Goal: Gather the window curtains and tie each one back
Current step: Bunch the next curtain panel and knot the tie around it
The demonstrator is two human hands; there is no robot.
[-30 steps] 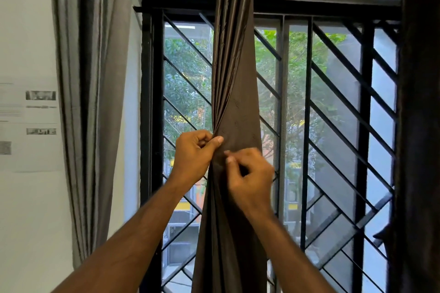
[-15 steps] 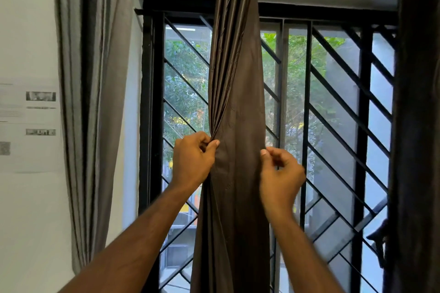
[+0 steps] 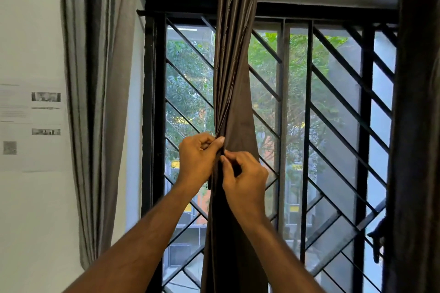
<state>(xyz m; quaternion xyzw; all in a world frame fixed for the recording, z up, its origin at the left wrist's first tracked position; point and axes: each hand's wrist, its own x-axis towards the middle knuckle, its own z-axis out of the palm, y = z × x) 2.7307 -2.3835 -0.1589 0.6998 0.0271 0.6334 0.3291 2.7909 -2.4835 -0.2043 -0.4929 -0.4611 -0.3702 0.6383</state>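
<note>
Since half a second ago the right hand (image 3: 245,175) has come back in from the brown curtain's right edge to its gathered left side, and now sits just below and touching the left hand (image 3: 198,158).

Going from the left: paper notices (image 3: 31,123) are stuck on the white wall, and a grey curtain (image 3: 95,102) hangs loose beside them, not yet tied back. Next comes the black window frame with its diagonal grille (image 3: 333,107), trees and buildings showing through.

The brown curtain (image 3: 234,83) hangs down the middle of the window, its long axis vertical. Its pleats are bunched into a narrow neck at the level of the hands, while a flat flap of cloth fans out to the right above them. The left hand grips that neck from the left, fingers curled round the folds and thumb pressed on top. The right hand's thumb and forefinger are pinched together on a fold right at the bunch, its other fingers curled; what lies inside them I cannot tell.

Both hands are at the neck, so neither has to reach. The loose cloth lies to the right of the fingers, so the right hand seems better placed to draw it in while the left holds the bunch. No tie or cord is visible.

At the far right, a dark curtain (image 3: 419,126) fills the edge of the view.
</note>
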